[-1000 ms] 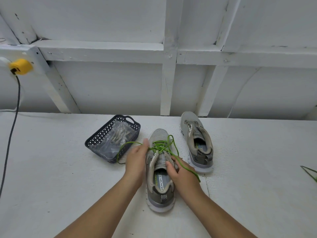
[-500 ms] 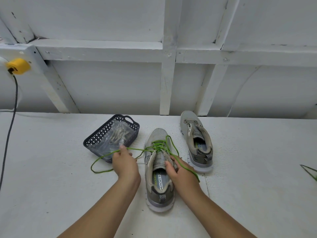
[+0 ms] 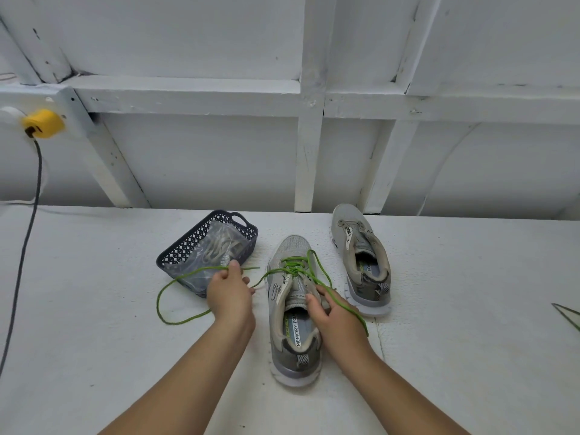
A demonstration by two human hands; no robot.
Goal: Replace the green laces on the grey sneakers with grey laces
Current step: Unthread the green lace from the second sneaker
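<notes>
1. Left hand is curled round the green lace, pinching a strand just in front of the basket.
2. From that pinch the lace runs two ways: right, across to the eyelets of the near shoe, and left, in a wide loop lying on the table.
3. Right hand grips the near shoe at the tongue and collar, fingers curled over the opening, thumb on the tongue.
4. Another strand of the lace trails over the back of the right hand and drops off towards the wrist.
5. The near shoe stands upright, toe away from the person, green lace threaded only through its upper front eyelets.
6. The far shoe sits just right of it and a little further back, no lace in it.
7. The dark basket holds a clear bag with pale grey laces inside.
8. Far left, a yellow plug on the wall, its dark cable hanging down.
</notes>
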